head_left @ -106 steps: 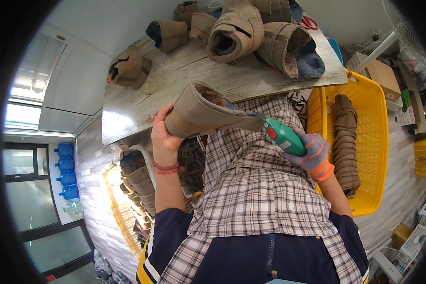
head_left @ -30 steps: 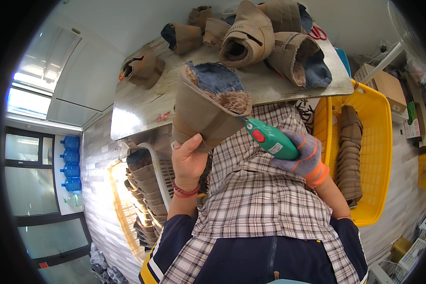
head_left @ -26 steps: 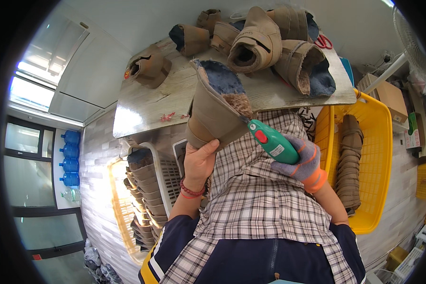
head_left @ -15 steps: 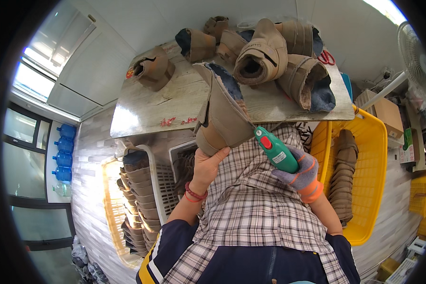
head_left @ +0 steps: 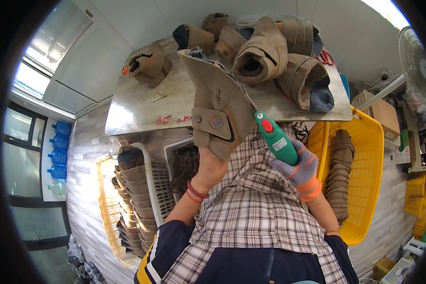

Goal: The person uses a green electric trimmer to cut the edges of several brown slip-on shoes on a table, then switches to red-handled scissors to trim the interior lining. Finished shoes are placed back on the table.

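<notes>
A brown shoe upper [head_left: 220,97] with a strap, a round badge and a fluffy dark lining is raised in front of the table. My bare left hand [head_left: 210,165] grips its lower end, the fingers mostly hidden inside or behind it. In a grey and orange glove, my right hand [head_left: 298,165] is wrapped round a green handheld power tool [head_left: 279,142] with a red button. The tool's thin metal tip lies along the upper's right edge, seemingly touching it. More brown shoe uppers [head_left: 262,52] lie in a loose heap on the table behind.
The wood-patterned table [head_left: 146,111] carries red scissors [head_left: 325,57] at its right. Stacked uppers fill a pale basket [head_left: 106,189] on the left and a yellow basket [head_left: 364,208] on the right. Dark scraps sit in a grey crate [head_left: 168,154]. A white fan [head_left: 419,66] stands far right.
My left hand has turned the upper so its strap and badge face me, and its top has swung left. The tool stays by the right edge, its tip now further up along it.
</notes>
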